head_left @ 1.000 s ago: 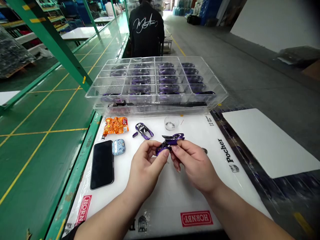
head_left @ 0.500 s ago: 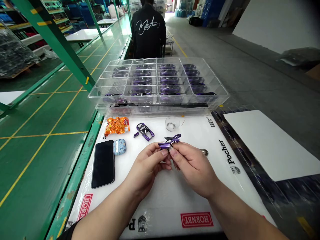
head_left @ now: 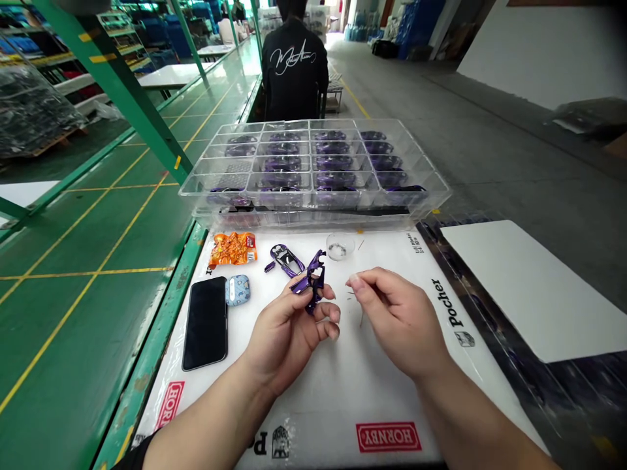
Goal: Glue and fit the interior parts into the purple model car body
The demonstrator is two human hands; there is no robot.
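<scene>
My left hand [head_left: 289,333] is closed around a purple car body part [head_left: 311,281], pinched between thumb and fingers and held upright above the white table. To its right, my right hand [head_left: 399,320] is closed, thumb and index fingertip pressed together; whatever may be between them is too small to make out. Behind my left hand, a purple and black car piece [head_left: 287,259] lies on the table with a small purple piece [head_left: 270,267] at its left. A small clear dish [head_left: 339,247] with tiny dark bits stands beyond the gap between my hands.
Across the table's far edge stands a clear compartment tray [head_left: 313,201] of purple car parts. An orange packet [head_left: 233,249], a phone [head_left: 206,323] and a blue case [head_left: 238,290] lie left. A white board [head_left: 533,287] is at right. A person [head_left: 294,65] sits ahead.
My hands have moved apart, my right hand to the right. The purple part is now in my left hand alone and turned upright. The whole view has shifted slightly.
</scene>
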